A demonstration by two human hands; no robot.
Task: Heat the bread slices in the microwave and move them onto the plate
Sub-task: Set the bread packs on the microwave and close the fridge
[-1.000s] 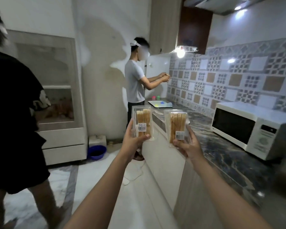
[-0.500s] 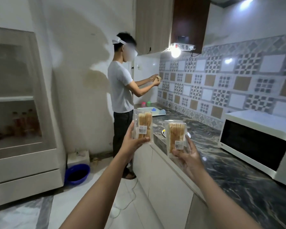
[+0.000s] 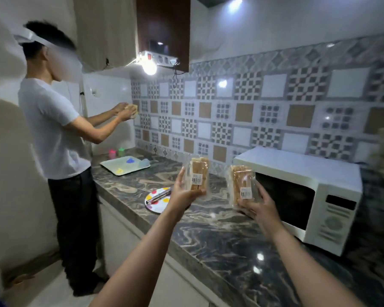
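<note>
My left hand [image 3: 183,194] grips a clear pack of bread slices [image 3: 198,173], held upright above the dark marble counter [image 3: 220,240]. A second clear bread pack [image 3: 241,185] stands upright in my right hand [image 3: 258,206], just in front of the microwave door. The white microwave [image 3: 308,191] sits on the counter at the right with its dark door closed. On the counter below my left hand lies a white plate with coloured dots [image 3: 157,199], and metal tongs [image 3: 159,194] rest across it.
Another person in a white shirt [image 3: 53,129] stands at the counter's far left end, holding something at chest height. A pale tray [image 3: 124,166] with small coloured items lies in front of that person. A bare bulb [image 3: 149,67] glows under the wall cabinet.
The view has swung right and closer to the counter. Both bread packs now hang over the counter near the microwave, and the dotted plate with tongs has come into view.
</note>
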